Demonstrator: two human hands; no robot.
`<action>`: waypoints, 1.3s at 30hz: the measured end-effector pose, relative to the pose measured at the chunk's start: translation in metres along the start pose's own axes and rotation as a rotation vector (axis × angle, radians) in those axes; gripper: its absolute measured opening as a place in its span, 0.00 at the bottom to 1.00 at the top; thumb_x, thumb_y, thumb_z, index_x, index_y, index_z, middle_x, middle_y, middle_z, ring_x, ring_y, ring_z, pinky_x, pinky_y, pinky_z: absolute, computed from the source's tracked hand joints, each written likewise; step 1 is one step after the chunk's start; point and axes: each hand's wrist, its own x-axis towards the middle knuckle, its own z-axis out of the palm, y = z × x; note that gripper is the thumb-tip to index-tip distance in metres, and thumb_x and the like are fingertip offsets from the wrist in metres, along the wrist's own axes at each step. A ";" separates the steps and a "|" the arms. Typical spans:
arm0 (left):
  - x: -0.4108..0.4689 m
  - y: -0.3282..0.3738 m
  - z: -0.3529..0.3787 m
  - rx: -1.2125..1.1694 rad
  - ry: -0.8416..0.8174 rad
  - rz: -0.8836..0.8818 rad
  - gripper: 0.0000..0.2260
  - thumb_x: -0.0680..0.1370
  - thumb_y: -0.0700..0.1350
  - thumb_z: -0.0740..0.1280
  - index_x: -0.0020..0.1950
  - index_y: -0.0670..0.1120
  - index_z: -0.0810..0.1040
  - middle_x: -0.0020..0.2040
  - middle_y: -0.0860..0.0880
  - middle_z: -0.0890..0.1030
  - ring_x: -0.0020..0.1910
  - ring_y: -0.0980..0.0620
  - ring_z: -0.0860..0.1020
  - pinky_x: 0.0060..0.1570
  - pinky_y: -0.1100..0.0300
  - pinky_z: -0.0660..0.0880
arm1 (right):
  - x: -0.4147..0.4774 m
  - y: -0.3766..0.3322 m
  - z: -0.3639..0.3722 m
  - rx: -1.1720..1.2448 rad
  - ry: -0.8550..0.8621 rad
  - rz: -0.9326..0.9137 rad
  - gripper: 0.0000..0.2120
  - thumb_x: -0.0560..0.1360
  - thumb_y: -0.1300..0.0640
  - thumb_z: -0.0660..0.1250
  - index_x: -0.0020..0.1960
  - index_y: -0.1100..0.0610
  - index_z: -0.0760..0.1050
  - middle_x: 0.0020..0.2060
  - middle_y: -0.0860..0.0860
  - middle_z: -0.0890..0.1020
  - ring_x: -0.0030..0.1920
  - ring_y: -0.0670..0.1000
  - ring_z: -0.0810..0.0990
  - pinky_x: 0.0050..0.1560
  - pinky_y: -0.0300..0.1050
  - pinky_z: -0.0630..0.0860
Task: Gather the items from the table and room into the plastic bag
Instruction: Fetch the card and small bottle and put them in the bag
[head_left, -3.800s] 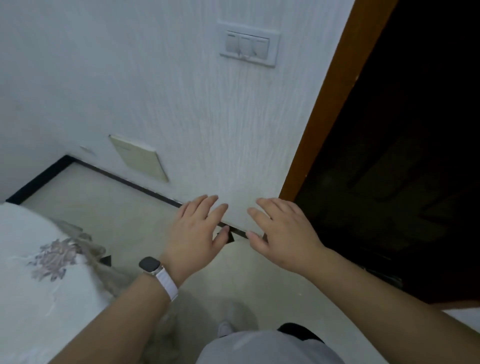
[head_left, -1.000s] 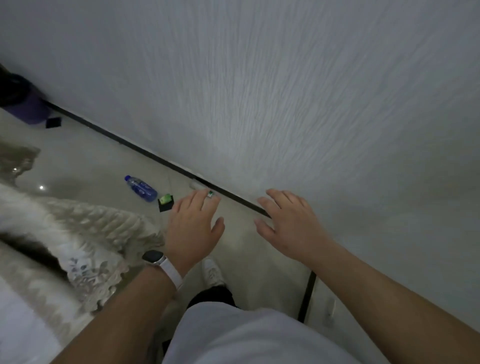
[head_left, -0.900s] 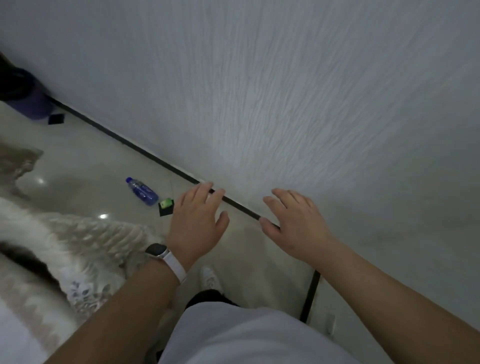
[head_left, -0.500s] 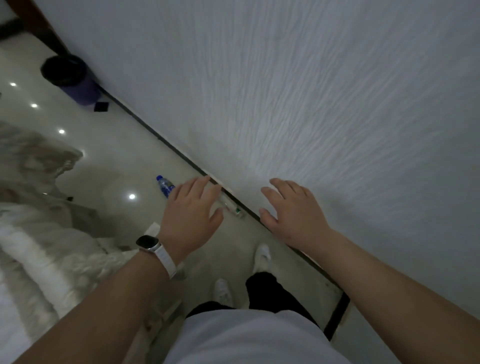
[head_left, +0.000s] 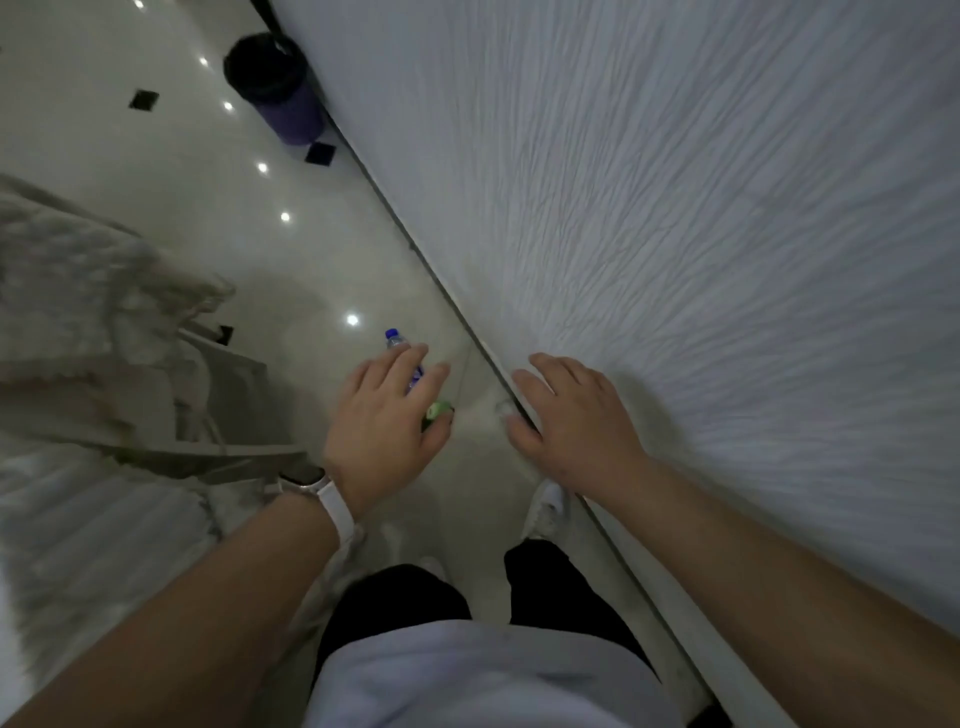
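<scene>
Blue-capped plastic bottle (head_left: 397, 341) on glossy tile (head_left: 156, 176); left hand (head_left: 387, 415), right hand (head_left: 571, 421) splayed, empty.

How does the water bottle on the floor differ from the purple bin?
The bottle lies on its side, while the bin stands upright. The bottle is blue-capped and partly hidden behind the left hand; the bin is purple with a dark liner, fully visible. Both are on the floor.

1. An indoor room of a home or guesthouse, I cannot tell which;
2. glossy pale floor tiles (head_left: 171, 171) with small black insets (head_left: 144, 99), lamps mirrored in them;
3. textured white wallpaper (head_left: 675, 208) up the wall;
4. lace-edged white cloth (head_left: 78, 291) draped at the left; a lined purple bin (head_left: 283, 88) against the wall; a bottle (head_left: 396, 340) loose on the floor.
</scene>
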 end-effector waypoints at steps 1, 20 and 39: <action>0.008 -0.005 0.010 -0.019 0.005 -0.001 0.20 0.75 0.52 0.65 0.64 0.44 0.77 0.65 0.40 0.77 0.64 0.38 0.74 0.63 0.45 0.68 | 0.009 0.004 0.008 0.004 -0.008 0.000 0.21 0.74 0.47 0.66 0.61 0.58 0.78 0.61 0.57 0.78 0.57 0.58 0.76 0.53 0.52 0.74; 0.035 -0.155 0.421 -0.155 -0.340 -0.129 0.24 0.72 0.56 0.60 0.63 0.45 0.76 0.64 0.40 0.77 0.60 0.37 0.76 0.55 0.46 0.73 | 0.060 0.118 0.393 0.039 -0.287 0.314 0.30 0.72 0.44 0.56 0.68 0.59 0.71 0.64 0.59 0.75 0.59 0.62 0.75 0.56 0.56 0.74; 0.049 -0.232 0.753 -0.078 -0.550 -0.101 0.27 0.76 0.51 0.68 0.73 0.44 0.67 0.72 0.41 0.69 0.67 0.36 0.69 0.62 0.41 0.68 | 0.047 0.224 0.710 0.131 -0.417 0.679 0.39 0.74 0.45 0.66 0.78 0.59 0.53 0.70 0.62 0.66 0.65 0.64 0.70 0.62 0.60 0.72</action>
